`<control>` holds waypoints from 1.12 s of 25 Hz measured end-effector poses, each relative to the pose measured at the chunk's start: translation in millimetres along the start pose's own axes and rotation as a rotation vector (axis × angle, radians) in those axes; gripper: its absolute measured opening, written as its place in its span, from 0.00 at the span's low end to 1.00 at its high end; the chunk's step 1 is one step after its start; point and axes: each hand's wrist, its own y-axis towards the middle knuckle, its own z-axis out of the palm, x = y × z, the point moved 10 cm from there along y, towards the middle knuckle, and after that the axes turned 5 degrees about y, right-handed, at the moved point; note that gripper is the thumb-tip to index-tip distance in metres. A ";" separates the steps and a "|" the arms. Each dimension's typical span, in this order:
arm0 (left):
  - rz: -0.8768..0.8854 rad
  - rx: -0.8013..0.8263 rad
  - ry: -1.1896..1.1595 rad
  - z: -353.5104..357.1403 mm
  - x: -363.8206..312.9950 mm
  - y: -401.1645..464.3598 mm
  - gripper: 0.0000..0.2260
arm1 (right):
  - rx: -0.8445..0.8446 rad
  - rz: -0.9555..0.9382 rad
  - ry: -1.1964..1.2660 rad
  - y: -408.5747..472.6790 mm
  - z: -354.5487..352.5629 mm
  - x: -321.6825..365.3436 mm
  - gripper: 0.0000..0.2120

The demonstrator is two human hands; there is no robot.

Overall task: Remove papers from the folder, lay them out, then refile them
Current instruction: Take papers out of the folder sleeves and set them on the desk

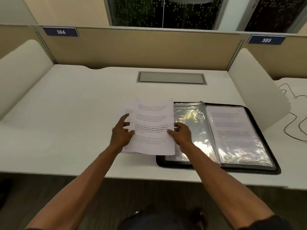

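Both hands hold one printed sheet (152, 127) above the tabletop (66, 105): left hand (121, 132) and right hand (181, 133) each grip an edge, beside the open folder (259, 130).

Head-worn view, facing forward and down, close above desk (69, 113)

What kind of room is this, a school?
Probably a library or study hall. The white desk sits between tan divider panels, with blue seat-number signs reading 384 and 385, like rows of study booths.
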 end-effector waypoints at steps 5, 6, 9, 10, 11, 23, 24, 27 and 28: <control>0.015 -0.067 0.268 -14.6 28.2 19.6 0.16 | -0.029 -0.015 -0.186 21.8 36.1 -3.3 0.13; 0.021 -0.080 0.287 -16.5 32.4 22.6 0.15 | -0.020 -0.023 -0.212 23.2 42.3 -3.4 0.13; 0.047 -0.094 0.313 -18.7 44.0 27.7 0.16 | 0.033 -0.076 -0.273 22.9 58.2 -1.3 0.16; 0.049 -0.096 0.317 -19.0 48.5 28.9 0.16 | 0.045 -0.095 -0.285 22.7 61.6 -1.6 0.16; 0.053 -0.099 0.317 -19.2 51.5 29.3 0.16 | 0.056 -0.111 -0.298 21.6 63.7 -1.3 0.17; -0.017 -0.242 0.367 -22.1 62.6 22.0 0.17 | 0.142 -0.191 -0.360 20.5 65.3 -11.2 0.17; -0.006 -0.269 0.363 -20.5 54.8 17.0 0.17 | 0.109 -0.190 -0.301 17.4 54.5 -9.4 0.15; 0.089 -0.262 0.320 4.9 24.5 -3.5 0.16 | -0.094 -0.175 -0.104 6.1 -13.9 -15.2 0.20; 0.118 -0.237 0.304 20.5 15.4 -11.6 0.15 | -0.193 -0.181 -0.134 1.5 -47.7 -22.3 0.22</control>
